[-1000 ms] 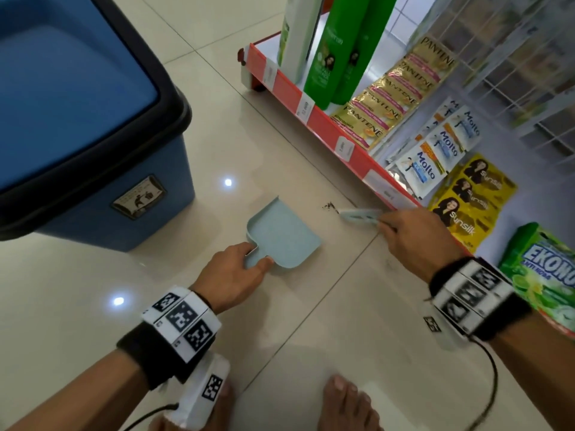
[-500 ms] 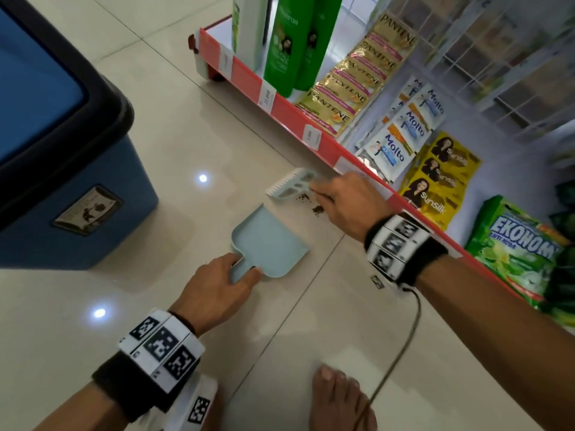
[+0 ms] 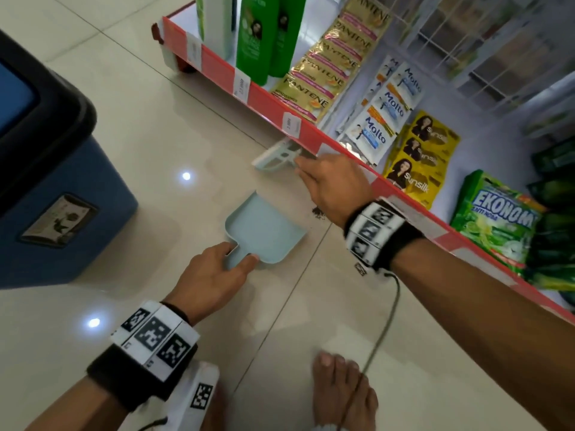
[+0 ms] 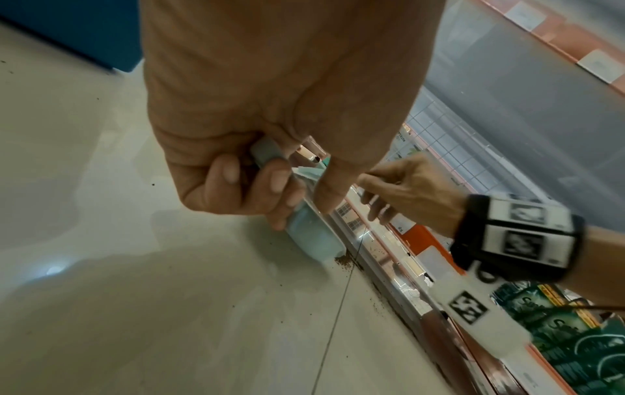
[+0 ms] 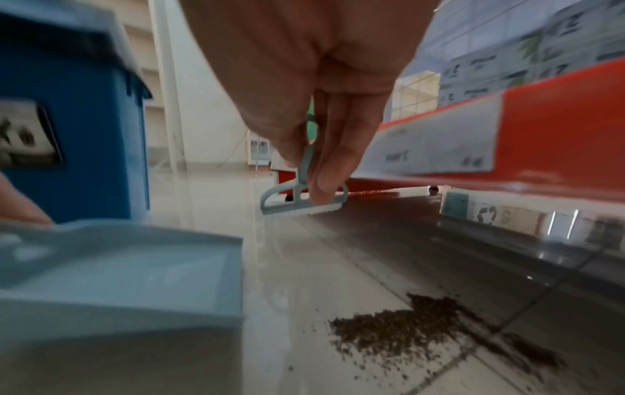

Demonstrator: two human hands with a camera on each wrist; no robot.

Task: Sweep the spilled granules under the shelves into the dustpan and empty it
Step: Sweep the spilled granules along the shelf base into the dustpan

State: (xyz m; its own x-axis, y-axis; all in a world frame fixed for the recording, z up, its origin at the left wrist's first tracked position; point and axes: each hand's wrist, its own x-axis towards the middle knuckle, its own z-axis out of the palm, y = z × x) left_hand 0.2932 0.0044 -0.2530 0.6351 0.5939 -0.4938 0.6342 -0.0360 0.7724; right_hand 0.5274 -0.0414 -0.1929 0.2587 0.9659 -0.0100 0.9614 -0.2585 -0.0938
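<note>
A small pale-blue dustpan (image 3: 264, 227) lies flat on the tiled floor, its mouth facing the shelf. My left hand (image 3: 211, 275) grips its short handle (image 4: 270, 152). My right hand (image 3: 333, 185) pinches the thin handle of a little pale-blue brush (image 3: 273, 155), whose head (image 5: 302, 204) is at the shelf's lower edge, partly under it. A pile of brown granules (image 5: 402, 331) sits on the floor beside the dustpan's (image 5: 118, 270) right corner; in the head view the granules (image 3: 317, 213) show just under my right wrist. More granules (image 4: 378, 302) trail along the shelf base.
A blue bin (image 3: 53, 194) with a black rim stands at the left. The low shelf with a red edge (image 3: 270, 104) runs diagonally, stocked with bottles and sachets (image 3: 382, 116). My bare foot (image 3: 342, 390) is on the tiles near the bottom, with a cable across it.
My right hand has carried the brush away from the dustpan's mouth, farther along the shelf edge, and the brush head now reaches under it. My left hand keeps its hold on the dustpan.
</note>
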